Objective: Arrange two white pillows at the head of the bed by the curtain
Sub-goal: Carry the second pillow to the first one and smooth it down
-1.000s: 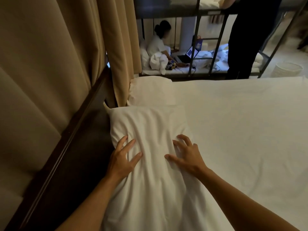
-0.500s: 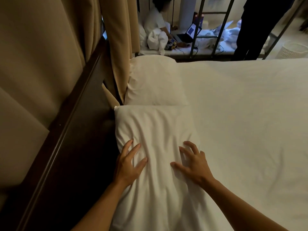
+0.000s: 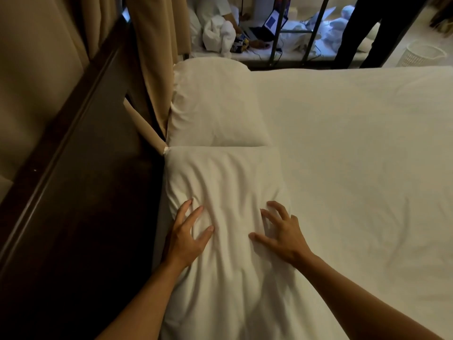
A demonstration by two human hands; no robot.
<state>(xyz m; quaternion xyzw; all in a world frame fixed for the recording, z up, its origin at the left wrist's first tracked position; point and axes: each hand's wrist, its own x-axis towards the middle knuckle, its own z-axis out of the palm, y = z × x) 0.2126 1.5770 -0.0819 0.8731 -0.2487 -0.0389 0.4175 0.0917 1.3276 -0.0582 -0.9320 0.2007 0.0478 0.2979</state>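
Observation:
Two white pillows lie end to end along the left side of the white bed point(image 3: 355, 155), next to the dark headboard point(image 3: 81, 148) and the tan curtain point(image 3: 152, 57). The far pillow point(image 3: 213, 104) is smooth and plump. The near pillow point(image 3: 225, 182) is creased, and its far edge touches the far pillow. My left hand point(image 3: 188, 235) rests flat on the near pillow's left side with fingers spread. On its right side my right hand point(image 3: 279, 231) presses down, fingers spread and slightly curled. Neither hand grips the fabric.
Beyond the bed's far edge stands a metal bunk frame point(image 3: 277, 33) with a seated person point(image 3: 215, 23), a laptop point(image 3: 267, 23) and bundled white linen. A person in dark trousers point(image 3: 377, 30) stands at the back right beside a white basket point(image 3: 424, 54).
The camera has tipped further down, so more of the far pillow shows. Both hands stay on the near pillow; the right hand's fingers have curled a little.

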